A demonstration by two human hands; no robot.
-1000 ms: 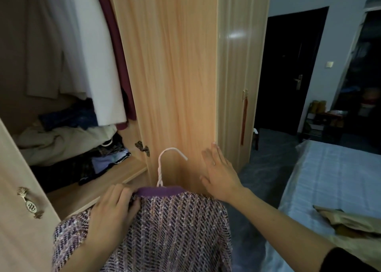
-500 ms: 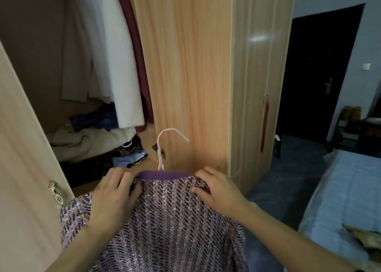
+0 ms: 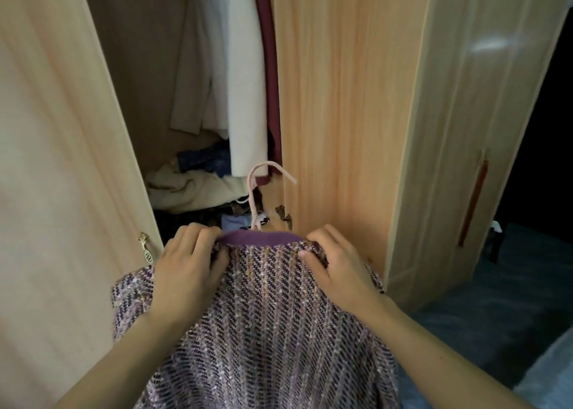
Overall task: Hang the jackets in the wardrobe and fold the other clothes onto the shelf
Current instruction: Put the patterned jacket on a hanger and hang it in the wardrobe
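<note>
Now both hands, left hand (image 3: 189, 266) and right hand (image 3: 338, 266), grip clamped on tweed jacket (image 3: 263, 331) shoulders, pink hanger (image 3: 255, 197) above.

Ahead of the fingers (image 3: 198, 238), the gap between the left door (image 3: 62, 160) and the right door (image 3: 341, 114) stands open. A white coat (image 3: 245, 83) hangs above it; heaped clothes (image 3: 192, 191) fill the space beyond the fingertips.

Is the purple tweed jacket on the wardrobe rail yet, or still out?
Still out. Both hands, left hand and right hand, grip the jacket at its shoulders, and the pink hanger hook is free, in front of the open wardrobe.
</note>
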